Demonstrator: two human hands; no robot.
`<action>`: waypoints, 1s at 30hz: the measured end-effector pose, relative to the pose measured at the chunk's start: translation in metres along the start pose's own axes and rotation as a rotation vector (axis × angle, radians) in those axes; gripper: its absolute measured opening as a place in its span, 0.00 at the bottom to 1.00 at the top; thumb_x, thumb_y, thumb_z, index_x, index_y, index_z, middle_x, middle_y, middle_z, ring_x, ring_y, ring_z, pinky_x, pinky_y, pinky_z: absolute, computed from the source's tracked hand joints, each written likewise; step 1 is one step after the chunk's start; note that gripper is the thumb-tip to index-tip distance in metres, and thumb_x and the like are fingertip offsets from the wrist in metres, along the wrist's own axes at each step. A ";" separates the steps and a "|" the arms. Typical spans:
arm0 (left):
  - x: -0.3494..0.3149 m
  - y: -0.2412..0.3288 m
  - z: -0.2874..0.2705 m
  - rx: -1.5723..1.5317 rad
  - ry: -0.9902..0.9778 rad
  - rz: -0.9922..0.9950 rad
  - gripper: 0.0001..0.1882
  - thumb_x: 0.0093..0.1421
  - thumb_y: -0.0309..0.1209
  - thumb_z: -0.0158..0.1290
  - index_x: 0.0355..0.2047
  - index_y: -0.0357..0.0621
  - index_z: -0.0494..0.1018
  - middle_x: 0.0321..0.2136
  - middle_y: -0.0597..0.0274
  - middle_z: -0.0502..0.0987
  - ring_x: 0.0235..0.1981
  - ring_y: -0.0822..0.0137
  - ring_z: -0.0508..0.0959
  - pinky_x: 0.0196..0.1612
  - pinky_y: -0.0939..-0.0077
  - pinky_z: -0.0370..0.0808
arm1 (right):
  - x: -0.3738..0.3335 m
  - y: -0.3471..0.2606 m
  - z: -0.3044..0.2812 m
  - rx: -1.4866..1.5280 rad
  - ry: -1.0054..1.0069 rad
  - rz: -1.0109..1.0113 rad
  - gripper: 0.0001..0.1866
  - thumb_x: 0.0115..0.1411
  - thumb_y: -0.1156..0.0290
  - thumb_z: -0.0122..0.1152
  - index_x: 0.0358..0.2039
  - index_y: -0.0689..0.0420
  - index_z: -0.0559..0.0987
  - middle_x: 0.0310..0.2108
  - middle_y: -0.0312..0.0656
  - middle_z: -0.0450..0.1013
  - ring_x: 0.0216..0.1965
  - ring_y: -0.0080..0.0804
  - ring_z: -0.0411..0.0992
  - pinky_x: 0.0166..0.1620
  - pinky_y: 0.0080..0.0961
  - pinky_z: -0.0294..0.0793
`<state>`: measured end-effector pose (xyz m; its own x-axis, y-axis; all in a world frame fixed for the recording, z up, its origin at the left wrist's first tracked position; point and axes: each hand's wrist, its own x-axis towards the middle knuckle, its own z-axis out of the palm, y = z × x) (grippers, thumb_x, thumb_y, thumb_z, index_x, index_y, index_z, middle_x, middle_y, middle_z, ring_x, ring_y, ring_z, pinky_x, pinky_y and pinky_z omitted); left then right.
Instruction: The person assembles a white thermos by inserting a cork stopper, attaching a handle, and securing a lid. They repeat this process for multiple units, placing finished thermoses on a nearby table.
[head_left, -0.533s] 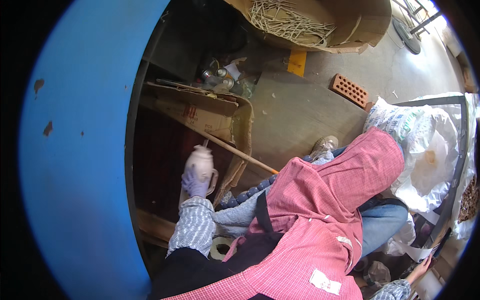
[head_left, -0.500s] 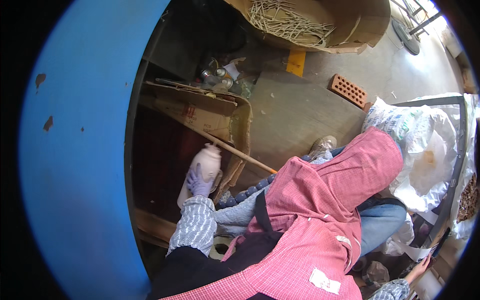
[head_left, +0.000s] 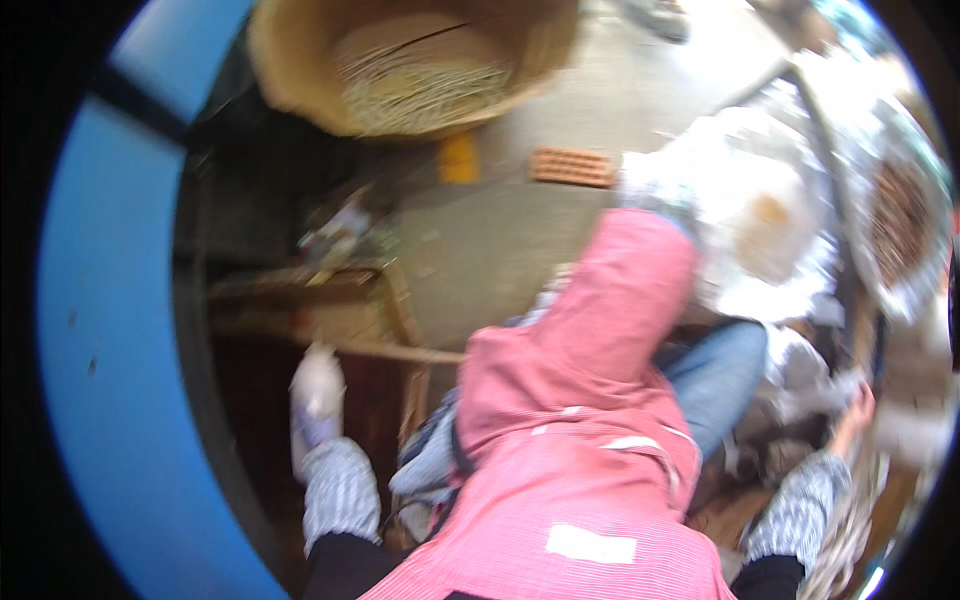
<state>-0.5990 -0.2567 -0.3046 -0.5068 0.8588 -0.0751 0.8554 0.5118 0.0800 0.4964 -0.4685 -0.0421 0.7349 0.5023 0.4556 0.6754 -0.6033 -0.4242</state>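
My left hand, in a pale purple glove, is closed around a pale pinkish-white bottle-shaped piece with a narrowed top. It holds the piece over the dark inside of an open cardboard box, by the blue surface. Far to the right, my bare right hand is at a dark frame edge, against a white strip of paper or plastic. Blur hides what its fingers grip, if anything. A wooden stick lies across the box.
A large cardboard container with many thin pale sticks stands ahead. A perforated brick lies on the floor. White plastic sacks and a bag of brown bits are at the right. A blue panel borders the left.
The view has swung right, so the scene shifts left and blurs. My left hand still holds the pale piece, now more upright. More of my right forearm shows.
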 end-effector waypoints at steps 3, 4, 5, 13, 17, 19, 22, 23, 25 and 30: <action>0.040 0.026 -0.045 -0.280 -0.224 0.015 0.29 0.57 0.29 0.54 0.59 0.44 0.64 0.54 0.55 0.70 0.53 0.60 0.71 0.56 0.67 0.69 | 0.004 -0.023 0.015 0.041 0.073 -0.080 0.11 0.60 0.76 0.58 0.43 0.57 0.80 0.42 0.40 0.77 0.44 0.31 0.74 0.49 0.26 0.72; 0.054 0.052 -0.066 -0.423 -0.309 0.049 0.28 0.56 0.25 0.54 0.59 0.41 0.64 0.54 0.56 0.71 0.52 0.62 0.72 0.56 0.70 0.69 | 0.002 -0.025 0.003 -0.058 0.079 -0.078 0.10 0.59 0.78 0.59 0.42 0.57 0.81 0.42 0.40 0.78 0.44 0.31 0.75 0.50 0.26 0.72; 0.068 0.089 -0.092 -0.588 -0.398 0.104 0.28 0.56 0.21 0.54 0.59 0.38 0.65 0.53 0.57 0.71 0.51 0.64 0.73 0.56 0.72 0.69 | -0.013 -0.029 -0.007 -0.069 0.103 -0.011 0.09 0.60 0.77 0.59 0.41 0.58 0.81 0.43 0.40 0.78 0.45 0.30 0.75 0.51 0.26 0.72; -0.027 0.422 -0.309 -1.523 -0.465 0.703 0.30 0.59 0.27 0.55 0.60 0.34 0.61 0.53 0.52 0.70 0.50 0.63 0.75 0.54 0.74 0.73 | -0.031 -0.092 -0.015 0.066 0.105 0.019 0.06 0.55 0.77 0.62 0.34 0.59 0.79 0.40 0.43 0.78 0.42 0.38 0.75 0.47 0.30 0.74; -0.043 0.518 -0.320 -1.772 -1.213 0.811 0.19 0.61 0.30 0.51 0.52 0.38 0.66 0.40 0.58 0.74 0.37 0.66 0.77 0.40 0.76 0.75 | -0.071 -0.134 -0.049 0.020 0.296 -0.102 0.03 0.55 0.80 0.62 0.31 0.59 0.79 0.42 0.43 0.74 0.45 0.34 0.72 0.49 0.27 0.72; -0.046 0.563 -0.270 -1.640 -1.321 0.692 0.12 0.60 0.26 0.51 0.45 0.41 0.69 0.34 0.62 0.74 0.31 0.69 0.75 0.34 0.77 0.74 | -0.097 -0.147 -0.051 0.343 0.264 0.054 0.06 0.57 0.81 0.61 0.35 0.59 0.78 0.46 0.41 0.71 0.46 0.30 0.70 0.50 0.24 0.70; -0.015 0.622 -0.116 -1.687 -1.700 0.375 0.16 0.56 0.19 0.53 0.46 0.41 0.70 0.35 0.63 0.75 0.31 0.68 0.76 0.35 0.77 0.75 | -0.097 -0.220 0.019 0.886 0.017 0.041 0.23 0.62 0.72 0.57 0.58 0.59 0.68 0.55 0.40 0.65 0.52 0.28 0.65 0.53 0.25 0.69; -0.139 0.658 -0.205 -1.089 -1.583 0.724 0.19 0.60 0.18 0.48 0.52 0.40 0.68 0.40 0.61 0.76 0.37 0.67 0.77 0.42 0.77 0.76 | -0.112 -0.225 0.021 0.911 -0.012 0.115 0.30 0.62 0.67 0.57 0.63 0.59 0.61 0.58 0.43 0.63 0.56 0.34 0.63 0.55 0.28 0.68; -0.140 0.669 -0.157 -1.094 -1.139 1.418 0.20 0.64 0.21 0.46 0.57 0.38 0.65 0.42 0.59 0.76 0.41 0.67 0.77 0.45 0.76 0.76 | -0.110 -0.254 0.072 0.902 -0.287 -0.003 0.41 0.61 0.65 0.59 0.68 0.57 0.48 0.66 0.47 0.53 0.63 0.43 0.59 0.58 0.35 0.66; -0.095 0.686 -0.133 -1.600 -1.522 0.613 0.19 0.67 0.28 0.44 0.58 0.37 0.65 0.48 0.57 0.75 0.43 0.66 0.77 0.45 0.73 0.77 | -0.130 -0.362 0.124 1.371 -0.636 -0.014 0.59 0.53 0.66 0.71 0.71 0.51 0.35 0.67 0.58 0.47 0.60 0.52 0.64 0.58 0.40 0.66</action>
<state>0.0216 0.0155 -0.1107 0.7750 0.6203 -0.1211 -0.3146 0.5448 0.7774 0.1645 -0.2386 -0.0450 0.3894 0.8960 0.2134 -0.0482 0.2512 -0.9667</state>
